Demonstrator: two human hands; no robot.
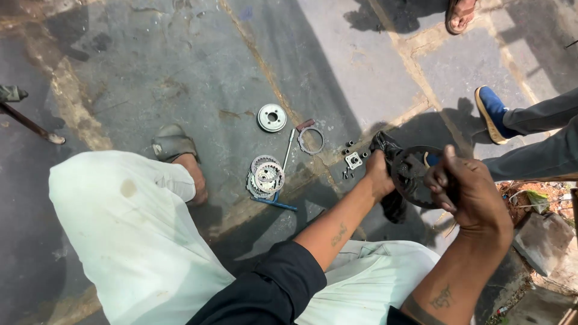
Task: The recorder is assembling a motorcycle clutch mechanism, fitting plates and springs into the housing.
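I squat over stained pavement. My left hand [378, 174] grips a black rag [392, 206] pressed against a dark round metal part [410, 176] that looks like a clutch housing. My right hand [465, 188] closes on the right rim of that same part, thumb raised. On the ground to the left lie a stack of toothed clutch plates [265, 177], a single thin ring plate [311, 140], a silver round hub [271, 117], a small square metal plate [353, 160] with several loose bolts around it, and a blue-handled tool [276, 203].
My white-trousered knee [126, 229] and sandalled foot [176, 147] fill the lower left. Another person's blue shoe [490, 113] and grey trouser leg stand at the right; a sandalled foot [460, 13] shows at the top. Rubble and broken slabs [542, 235] lie at the lower right.
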